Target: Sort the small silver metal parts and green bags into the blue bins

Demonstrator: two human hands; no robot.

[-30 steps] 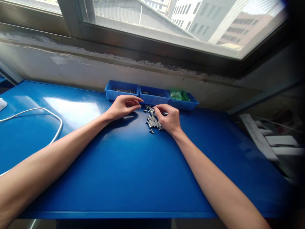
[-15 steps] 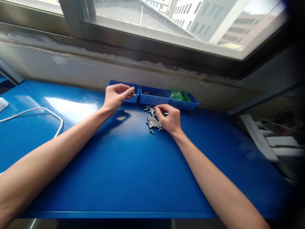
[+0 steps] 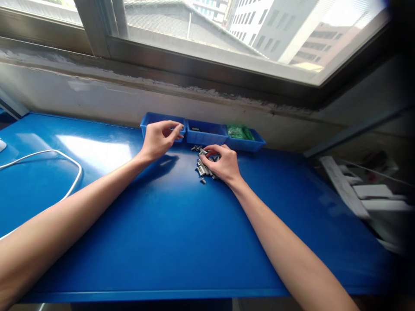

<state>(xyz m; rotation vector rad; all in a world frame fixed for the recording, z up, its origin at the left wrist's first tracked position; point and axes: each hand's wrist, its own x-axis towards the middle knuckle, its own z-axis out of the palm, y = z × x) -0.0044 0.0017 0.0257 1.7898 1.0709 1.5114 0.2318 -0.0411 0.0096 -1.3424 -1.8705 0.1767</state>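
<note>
My left hand (image 3: 160,138) hovers in front of the left blue bin (image 3: 145,125), its fingers curved and somewhat apart. Nothing shows between thumb and fingers. My right hand (image 3: 225,163) reaches over a pile of small metal parts (image 3: 201,168) on the blue table. Its thumb and forefinger close around a small metal cylinder (image 3: 203,151) at the pile's far side. The palm hides part of the pile. A loose short metal piece (image 3: 202,181) lies just in front of the other parts.
Three joined blue bins stand along the wall. The middle bin (image 3: 207,137) has a dark metal part inside; the right bin (image 3: 246,145) contains green plastic packaging (image 3: 240,131). A white cable (image 3: 79,172) curves across the left of the blue table (image 3: 168,242). Above is a window.
The small metal piece in my left fingertips no longer shows, and those fingers have spread. My right hand has shifted slightly left over the pile, to a cylinder. The view has moved a little.
</note>
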